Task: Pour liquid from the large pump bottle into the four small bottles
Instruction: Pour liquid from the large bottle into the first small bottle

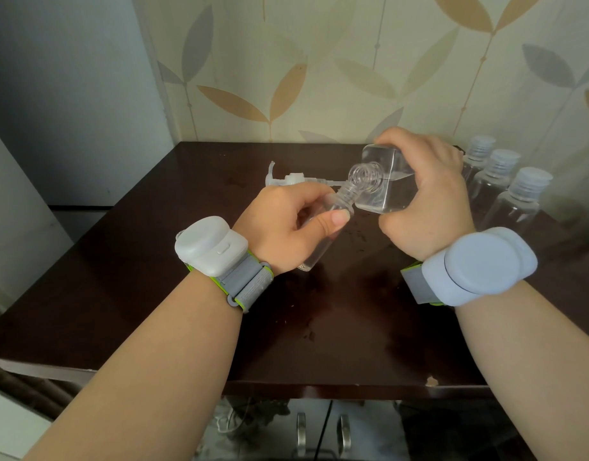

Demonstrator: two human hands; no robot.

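- The fingers (333,218) of the left hand (286,224) are curled round a small bottle (323,237), thumb pressed along its upper side just below the threaded neck; the bottle is tilted, mouth up and to the right, held above the table (153,261).
- The right hand (426,194) wraps the large pump bottle (383,181) from the far-right side, fingers over its top face and thumb underneath, tipping it so its open neck points down-left and meets the small bottle's mouth.
- Clear liquid lies pooled in the lower part of the large bottle; I cannot tell whether a stream is passing between the mouths.
- The pump head (286,179), unscrewed, lies on the table just beyond the left hand.
- Three capped small bottles (506,191) stand in a row at the far right against the wall.
- Droplets spot the dark tabletop near the hands.
- Handling, as a judgement: both bottles look like smooth, stiff clear plastic, light, and likely slick where wet. The square one is best gripped across its flat sides near the middle; the small one round its body below the shoulder, keeping the mouth clear.
- The narrow mouth calls for a slow tilt.
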